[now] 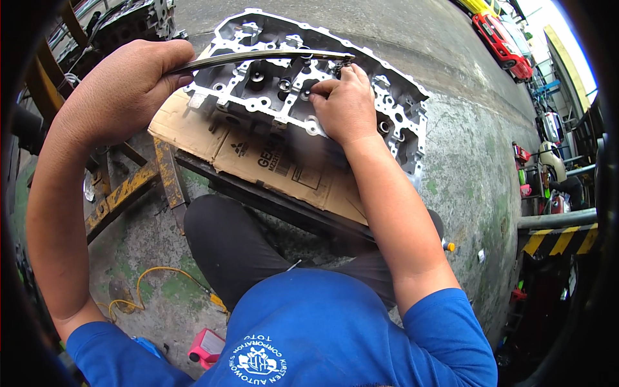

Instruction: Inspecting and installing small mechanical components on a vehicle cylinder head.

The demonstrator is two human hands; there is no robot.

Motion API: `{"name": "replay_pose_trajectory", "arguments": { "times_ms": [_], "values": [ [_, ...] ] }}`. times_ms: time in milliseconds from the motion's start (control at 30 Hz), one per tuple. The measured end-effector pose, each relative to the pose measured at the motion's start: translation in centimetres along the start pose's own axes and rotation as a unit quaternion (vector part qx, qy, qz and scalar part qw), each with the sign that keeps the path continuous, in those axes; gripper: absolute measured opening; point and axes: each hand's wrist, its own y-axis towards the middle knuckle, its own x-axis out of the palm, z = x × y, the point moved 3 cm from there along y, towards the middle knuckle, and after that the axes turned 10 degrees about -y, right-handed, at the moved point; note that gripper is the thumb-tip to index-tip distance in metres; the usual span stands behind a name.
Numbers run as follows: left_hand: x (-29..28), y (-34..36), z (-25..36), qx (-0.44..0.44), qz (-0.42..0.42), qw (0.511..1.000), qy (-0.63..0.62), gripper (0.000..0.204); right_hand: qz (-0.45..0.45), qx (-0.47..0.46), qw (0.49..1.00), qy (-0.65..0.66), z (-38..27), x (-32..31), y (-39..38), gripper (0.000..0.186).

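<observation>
Your left hand (132,87) is clamped around the left end of a long metal bar (258,56) lying across the cylinder head (258,103), which sits on cardboard (187,126). You seem to be levering inside the head; next likely calls for steady pressure. Your right hand (348,106) hides the spot by the bar's tip; I cannot tell whether it grips anything.

A worn, stained grey concrete floor (467,145) stretches past a red car (495,40) toward a black-and-yellow striped panel (560,241), with bright daylight (578,45) at upper right.
</observation>
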Motion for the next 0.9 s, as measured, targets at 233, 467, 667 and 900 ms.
{"name": "replay_pose_trajectory", "arguments": {
  "times_ms": [233, 467, 667, 900],
  "values": [
    [-0.57, -0.41, -0.39, 0.005, -0.002, 1.0, 0.017, 0.009, -0.008, 0.005, 1.0, 0.003, 0.36, 0.23, -0.08, 0.021],
    [-0.53, -0.58, -0.43, 0.0, 0.003, 1.0, 0.019, 0.009, 0.003, 0.004, 1.0, 0.016, 0.06, -0.03, -0.18, 0.024],
    [-0.58, -0.63, -0.08, 0.0, 0.008, 1.0, 0.019, 0.009, 0.035, -0.054, 0.998, -0.027, -0.37, -0.39, 0.01, 0.027],
    [-0.47, -0.64, -0.11, -0.006, 0.002, 1.0, 0.012, 0.01, 0.035, -0.073, 0.997, 0.004, -0.41, 0.0, 0.18, 0.03]
  ]
}}
